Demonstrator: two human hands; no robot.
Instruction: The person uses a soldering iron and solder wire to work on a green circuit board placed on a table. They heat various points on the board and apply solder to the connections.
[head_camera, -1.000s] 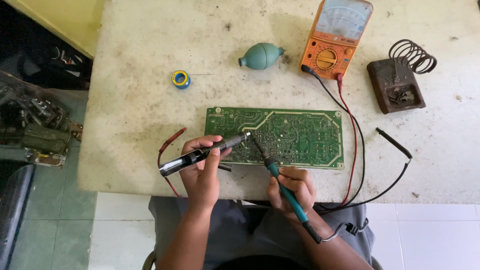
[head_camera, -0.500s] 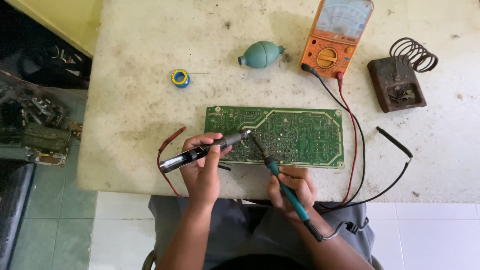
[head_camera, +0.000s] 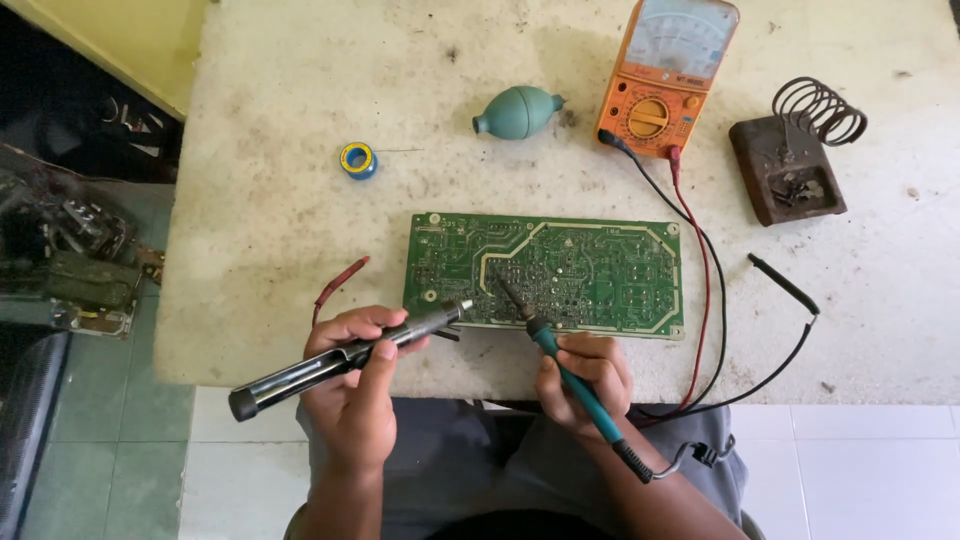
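We've got the soldering iron (head_camera: 560, 365) gripped in our right hand (head_camera: 588, 378), tip on the green PCB (head_camera: 580, 275) mid-table, and the desoldering pump (head_camera: 345, 358) clenched in the left hand (head_camera: 352, 385). IMO keep the pump nozzle right beside the joint w/ thumb ready.

Orange multimeter (head_camera: 665, 85), green blower bulb (head_camera: 520, 111), solder spool (head_camera: 357, 159).

I work in a small repair workshop: around the circuit board (head_camera: 545, 272) on my stained bench (head_camera: 270, 220) are a multimeter (head_camera: 665, 75), iron stand (head_camera: 790, 165), solder spool (head_camera: 357, 159) and blower bulb (head_camera: 517, 111).
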